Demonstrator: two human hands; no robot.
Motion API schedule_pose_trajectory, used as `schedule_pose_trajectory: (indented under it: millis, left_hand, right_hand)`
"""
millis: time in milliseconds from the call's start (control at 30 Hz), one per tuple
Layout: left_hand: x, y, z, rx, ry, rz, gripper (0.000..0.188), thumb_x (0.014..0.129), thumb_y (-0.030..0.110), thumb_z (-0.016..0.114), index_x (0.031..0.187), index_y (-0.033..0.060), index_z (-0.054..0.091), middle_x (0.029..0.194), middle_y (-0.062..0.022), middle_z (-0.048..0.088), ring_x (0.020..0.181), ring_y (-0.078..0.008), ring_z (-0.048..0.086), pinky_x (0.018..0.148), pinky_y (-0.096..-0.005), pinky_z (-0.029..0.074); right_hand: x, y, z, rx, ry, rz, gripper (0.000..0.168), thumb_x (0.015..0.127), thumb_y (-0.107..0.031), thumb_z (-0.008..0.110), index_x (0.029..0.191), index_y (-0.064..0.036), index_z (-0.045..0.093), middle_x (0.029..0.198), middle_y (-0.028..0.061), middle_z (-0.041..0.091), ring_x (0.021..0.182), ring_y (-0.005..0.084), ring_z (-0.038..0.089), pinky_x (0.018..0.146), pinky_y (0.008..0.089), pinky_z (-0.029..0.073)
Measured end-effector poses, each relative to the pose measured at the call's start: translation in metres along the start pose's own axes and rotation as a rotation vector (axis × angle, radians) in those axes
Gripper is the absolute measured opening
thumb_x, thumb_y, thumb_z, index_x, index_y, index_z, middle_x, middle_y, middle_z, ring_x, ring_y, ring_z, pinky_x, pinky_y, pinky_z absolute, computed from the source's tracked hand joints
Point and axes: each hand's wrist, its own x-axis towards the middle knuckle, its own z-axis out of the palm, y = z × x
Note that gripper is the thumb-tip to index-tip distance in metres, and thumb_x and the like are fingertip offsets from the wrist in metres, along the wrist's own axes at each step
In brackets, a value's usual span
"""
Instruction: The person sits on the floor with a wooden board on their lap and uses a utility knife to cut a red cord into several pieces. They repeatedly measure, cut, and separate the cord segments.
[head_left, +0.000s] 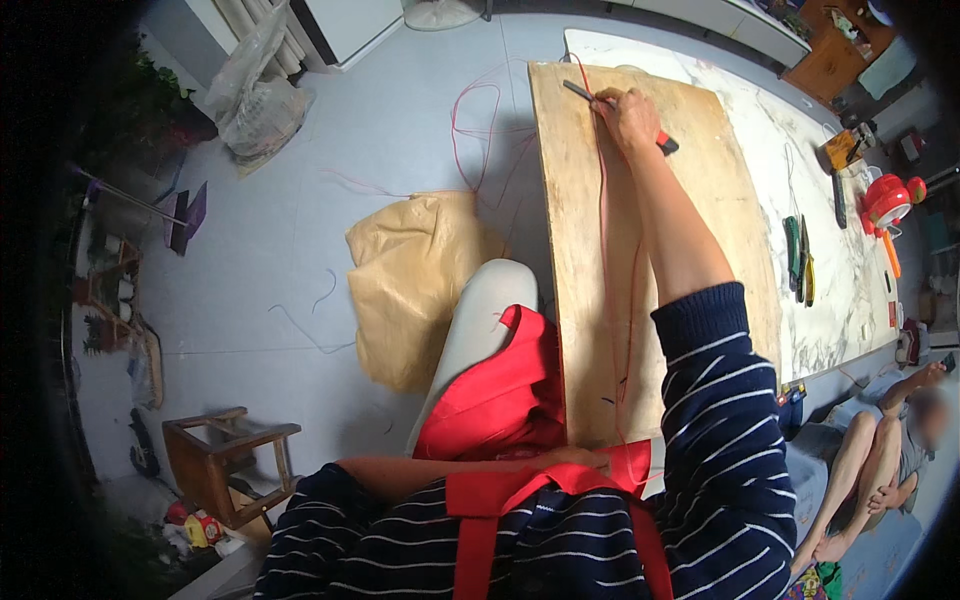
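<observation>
My right hand (630, 116) is closed around a knife-like tool (668, 142) with a red-and-black rear end and a grey, blade-like front. It is over the far part of a wooden board (690, 225). A thin red wire (602, 180) passes under or beside my fingers and runs down the board towards me. A second red strand (634, 292) lies to its right. My left hand (577, 457) is low by my waist, at the board's near edge. Red apron cloth lies against it, and its fingers are mostly hidden, so its grip does not show.
The board overlaps a marble-patterned table (840, 315) bearing yellow-handled pliers (807, 270), a green cutter (792, 247) and a red clock (889, 201). Loose red wire hangs left, above a tan bag (405, 285). A wooden stool (225, 465) stands lower left; a person (862, 465) sits right.
</observation>
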Motion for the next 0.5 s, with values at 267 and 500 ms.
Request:
schedule_pose_trajectory:
  millis: [267, 500]
  left_hand:
    - [0.018, 0.010, 0.003, -0.146, 0.011, -0.071, 0.020, 0.090, 0.012, 0.038, 0.091, 0.0001, 0.054, 0.075, -0.0066, 0.058, 0.070, -0.0132, 0.057, 0.063, -0.0260, 0.047]
    - [0.018, 0.020, 0.015, -0.456, 0.038, -0.350, 0.019, 0.092, 0.015, 0.038, 0.095, 0.0004, 0.050, 0.075, -0.0101, 0.060, 0.060, -0.0120, 0.056, 0.053, -0.0215, 0.045]
  right_hand:
    - [-0.129, 0.055, -0.082, 0.079, -0.106, 0.076, 0.023, 0.076, -0.035, 0.063, 0.094, -0.022, 0.067, 0.083, 0.0093, 0.056, 0.084, 0.0262, 0.055, 0.069, 0.0362, 0.044]
    - [-0.234, 0.112, -0.141, -0.002, 0.011, 0.212, 0.024, 0.074, -0.029, 0.067, 0.095, -0.018, 0.066, 0.080, 0.0077, 0.055, 0.081, 0.0243, 0.054, 0.067, 0.0354, 0.043]
